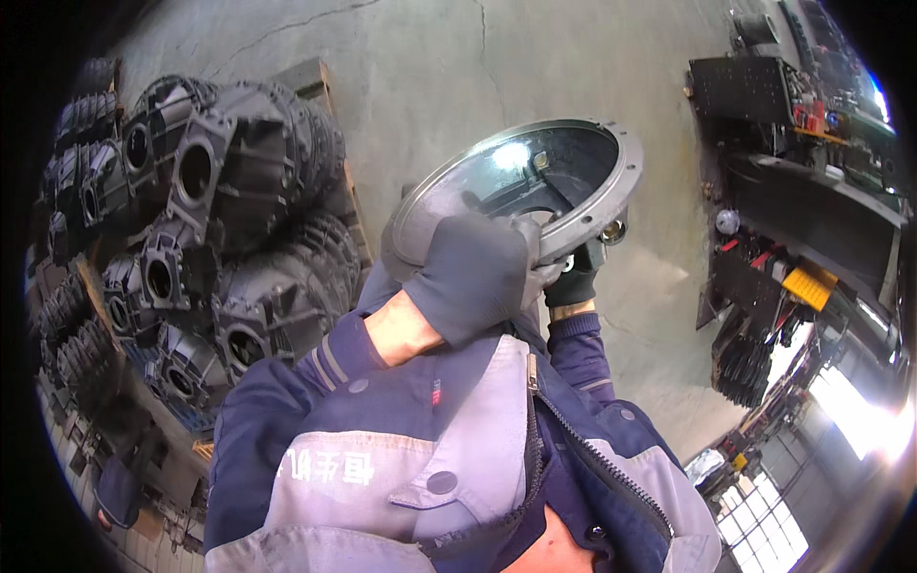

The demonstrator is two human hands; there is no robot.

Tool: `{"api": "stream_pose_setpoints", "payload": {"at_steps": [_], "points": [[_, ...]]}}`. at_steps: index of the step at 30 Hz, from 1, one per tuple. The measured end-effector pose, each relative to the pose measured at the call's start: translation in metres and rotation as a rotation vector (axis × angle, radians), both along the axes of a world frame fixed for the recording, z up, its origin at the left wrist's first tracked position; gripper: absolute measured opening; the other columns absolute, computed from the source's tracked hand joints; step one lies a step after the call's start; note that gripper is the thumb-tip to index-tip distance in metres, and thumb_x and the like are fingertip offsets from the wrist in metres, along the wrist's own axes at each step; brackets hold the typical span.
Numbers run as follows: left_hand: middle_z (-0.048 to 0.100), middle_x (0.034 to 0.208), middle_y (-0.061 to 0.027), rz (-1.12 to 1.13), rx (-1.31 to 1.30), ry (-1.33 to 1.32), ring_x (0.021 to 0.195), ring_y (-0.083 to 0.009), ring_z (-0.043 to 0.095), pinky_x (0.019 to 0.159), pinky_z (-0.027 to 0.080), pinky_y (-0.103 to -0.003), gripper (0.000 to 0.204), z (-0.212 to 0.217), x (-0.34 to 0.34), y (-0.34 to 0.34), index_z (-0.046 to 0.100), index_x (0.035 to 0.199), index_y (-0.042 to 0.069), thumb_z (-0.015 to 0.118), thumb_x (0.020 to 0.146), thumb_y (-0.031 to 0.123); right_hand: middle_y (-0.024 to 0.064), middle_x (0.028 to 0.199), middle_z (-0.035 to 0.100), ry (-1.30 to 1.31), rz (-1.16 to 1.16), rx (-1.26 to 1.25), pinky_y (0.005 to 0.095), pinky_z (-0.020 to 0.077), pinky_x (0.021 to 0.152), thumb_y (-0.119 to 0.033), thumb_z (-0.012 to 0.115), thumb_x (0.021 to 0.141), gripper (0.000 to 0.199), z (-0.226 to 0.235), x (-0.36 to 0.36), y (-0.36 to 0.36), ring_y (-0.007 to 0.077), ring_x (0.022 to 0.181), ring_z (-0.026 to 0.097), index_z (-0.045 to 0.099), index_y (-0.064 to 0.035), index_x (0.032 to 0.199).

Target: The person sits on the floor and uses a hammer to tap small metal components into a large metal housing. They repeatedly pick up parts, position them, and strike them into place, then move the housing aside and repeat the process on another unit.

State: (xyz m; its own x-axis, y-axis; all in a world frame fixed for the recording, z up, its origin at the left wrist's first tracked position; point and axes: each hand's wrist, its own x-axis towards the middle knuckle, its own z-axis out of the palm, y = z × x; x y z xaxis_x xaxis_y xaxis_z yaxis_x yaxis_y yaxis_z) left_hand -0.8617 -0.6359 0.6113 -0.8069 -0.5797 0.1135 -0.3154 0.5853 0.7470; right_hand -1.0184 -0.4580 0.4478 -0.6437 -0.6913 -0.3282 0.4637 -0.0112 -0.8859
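Head view, looking down past the person's own chest and jacket (458, 458), blue with grey panels, zip partly open.

Held piece: round metal housing (535, 181), bell-shaped, flanged rim with bolt holes, dark hollow interior with a bright glare spot. It is carried in the air in front of the chest, above the concrete floor (535, 67), tilted so the open side faces the camera. It rests on nothing.

Left hand (473, 272): grey glove, bare wrist showing below the cuff. Fingers wrapped over the near rim of the housing, clamped on it; the back of the glove faces the camera.

Right hand (571, 282): dark glove, mostly hidden behind the housing and the left hand. It sits under the lower right edge of the flange, touching it. Fingers appear curled on the flange from below; the exact grip cannot be made out.

Surroundings: stack of dark ribbed cast housings (201, 229) with round bores, piled on a wooden pallet (315, 81) at the left of the floor, well apart from the hands. At the right, a dark machine frame (793, 201) with a yellow part and red fittings. Floor shows cracks near the top edge. Bright windows at lower right.
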Motion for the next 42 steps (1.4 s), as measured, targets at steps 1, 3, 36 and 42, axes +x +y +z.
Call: {"api": "stream_pose_setpoints", "payload": {"at_steps": [1,3,36,42], "points": [[0.064,0.064,-0.0171,-0.009,0.002,0.012,0.056,-0.0332,0.066,0.054,0.051,-0.045,0.035,0.003,-0.014,-0.024,0.069,0.081,0.005,0.078,0.082,0.039,0.0098,0.124,0.067,-0.190,-0.094,-0.089,0.0390,0.0540,0.099,-0.025,0.059,0.099,0.036,-0.002,-0.012,-0.021,0.0230,0.113,0.065,0.061,-0.0033,0.128],[0.064,0.064,-0.0160,-0.039,-0.042,-0.006,0.056,-0.0333,0.066,0.053,0.050,-0.045,0.035,0.005,-0.040,-0.069,0.070,0.086,0.006,0.078,0.082,0.039,0.0093,0.128,0.064,-0.141,-0.083,-0.065,0.0431,0.0531,0.101,-0.033,0.051,0.103,0.042,-0.001,-0.040,-0.063,0.0244,0.115,0.064,0.057,-0.0052,0.133],[0.071,0.080,-0.0222,1.608,0.318,0.194,0.076,-0.0407,0.072,0.071,0.057,-0.047,0.041,-0.031,0.002,-0.669,0.074,0.087,0.003,0.071,0.085,0.044,0.0134,0.136,0.060,0.990,1.791,-0.382,0.0397,0.0538,0.098,-0.009,0.070,0.091,0.052,0.057,-0.014,-1.027,0.0235,0.119,0.061,0.054,-0.0012,0.140],[0.066,0.067,-0.0202,2.193,0.311,0.339,0.064,-0.0392,0.068,0.061,0.052,-0.048,0.047,-0.073,0.056,-0.680,0.072,0.082,0.005,0.068,0.094,0.051,0.0119,0.117,0.068,0.359,2.044,-0.050,0.0394,0.0554,0.092,-0.015,0.067,0.094,0.031,0.066,0.154,-1.089,0.0228,0.107,0.065,0.065,0.0019,0.119]]}}
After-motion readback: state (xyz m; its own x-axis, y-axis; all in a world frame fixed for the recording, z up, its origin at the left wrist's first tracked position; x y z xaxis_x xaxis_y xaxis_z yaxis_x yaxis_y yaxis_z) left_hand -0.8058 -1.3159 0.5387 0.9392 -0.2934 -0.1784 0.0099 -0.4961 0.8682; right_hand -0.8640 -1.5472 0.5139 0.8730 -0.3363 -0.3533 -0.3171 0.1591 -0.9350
